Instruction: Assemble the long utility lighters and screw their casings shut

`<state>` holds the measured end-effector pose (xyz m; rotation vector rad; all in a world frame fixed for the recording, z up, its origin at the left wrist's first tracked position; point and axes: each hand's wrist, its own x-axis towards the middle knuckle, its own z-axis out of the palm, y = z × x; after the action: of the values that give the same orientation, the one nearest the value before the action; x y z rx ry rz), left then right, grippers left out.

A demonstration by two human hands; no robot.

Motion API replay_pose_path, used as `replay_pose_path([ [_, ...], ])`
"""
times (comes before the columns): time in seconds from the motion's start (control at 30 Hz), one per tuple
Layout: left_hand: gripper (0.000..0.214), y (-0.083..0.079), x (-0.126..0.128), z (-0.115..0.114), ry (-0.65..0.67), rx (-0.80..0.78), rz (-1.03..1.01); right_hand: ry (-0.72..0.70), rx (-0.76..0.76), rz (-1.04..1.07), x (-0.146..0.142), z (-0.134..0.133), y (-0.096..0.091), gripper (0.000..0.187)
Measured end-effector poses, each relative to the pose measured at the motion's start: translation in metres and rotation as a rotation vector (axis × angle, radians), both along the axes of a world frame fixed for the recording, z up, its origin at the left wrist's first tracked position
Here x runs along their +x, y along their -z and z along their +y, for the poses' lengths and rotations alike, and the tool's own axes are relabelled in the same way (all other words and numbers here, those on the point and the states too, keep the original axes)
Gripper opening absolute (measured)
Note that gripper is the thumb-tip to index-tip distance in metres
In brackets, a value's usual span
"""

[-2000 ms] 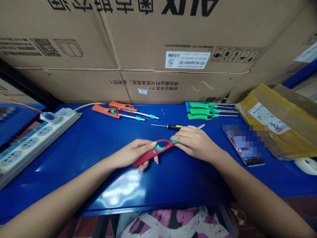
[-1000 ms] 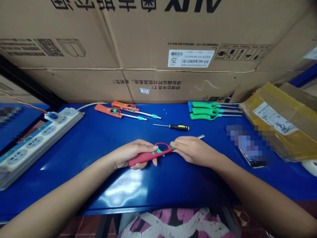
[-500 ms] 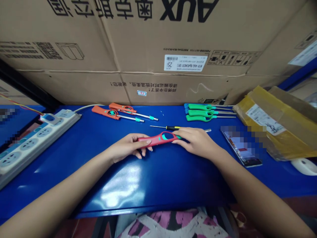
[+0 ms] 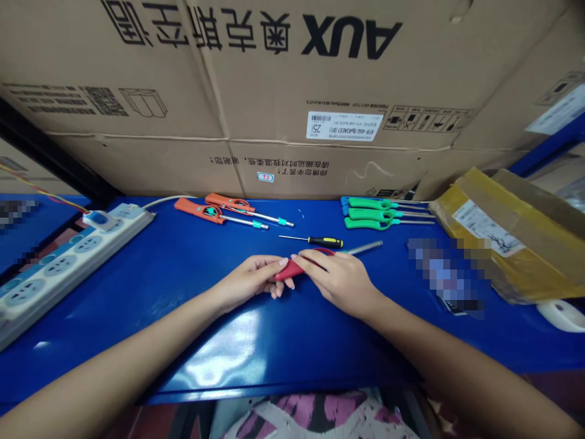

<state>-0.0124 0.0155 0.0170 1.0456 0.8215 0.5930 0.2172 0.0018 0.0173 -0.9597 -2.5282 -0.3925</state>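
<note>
I hold a red stick lighter [image 4: 287, 271] with teal trim and a metal nozzle over the blue table [image 4: 183, 274]. My left hand [image 4: 251, 279] pinches the tail end of its red handle. My right hand [image 4: 336, 277] lies over the handle's loop end, fingers curled round it and hiding most of it. The silver nozzle sticks out to the right past my right hand. A black-and-yellow screwdriver [image 4: 320, 241] lies just behind the lighter.
Two orange lighters [image 4: 214, 209] lie at the back left, several green ones [image 4: 375, 213] at the back right. A white power strip [image 4: 59, 256] runs along the left. A large cardboard box [image 4: 292, 91] walls the back. A yellow-taped parcel [image 4: 507, 231] and a phone sit right.
The lighter turned and shifted right. My right hand slid back over the handle and now covers the loop. My left hand's grip moved to the handle's tail.
</note>
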Motion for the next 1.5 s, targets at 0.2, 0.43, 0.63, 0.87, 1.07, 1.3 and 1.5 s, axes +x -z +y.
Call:
replay_pose_path([
  [0.2,0.051,-0.005,-0.015,0.015,-0.032,0.316,0.163,0.168,0.137,0.181,0.025,0.018,-0.004,0.040],
  [0.43,0.038,0.003,-0.070,0.058,-0.375,1.142,1.038,0.481,0.062,0.413,0.077,0.062,0.000,0.035],
  [0.63,0.041,0.018,-0.083,0.068,-0.407,1.232,1.386,0.554,-0.071,0.426,0.100,0.089,0.024,0.041],
  [0.87,0.026,0.010,-0.082,0.066,-0.354,1.240,1.396,0.758,-0.104,0.268,0.094,0.086,0.025,0.057],
  [1.07,0.020,0.004,-0.075,0.060,-0.303,1.253,1.341,0.815,-0.250,0.135,0.091,0.086,0.026,0.070],
  [1.3,0.019,0.000,-0.061,0.049,-0.141,1.286,1.182,0.790,-0.331,0.206,0.094,0.091,0.035,0.071],
  [1.5,0.021,0.006,-0.044,0.036,0.012,1.318,0.913,0.658,-0.302,0.329,0.106,0.095,0.037,0.066],
])
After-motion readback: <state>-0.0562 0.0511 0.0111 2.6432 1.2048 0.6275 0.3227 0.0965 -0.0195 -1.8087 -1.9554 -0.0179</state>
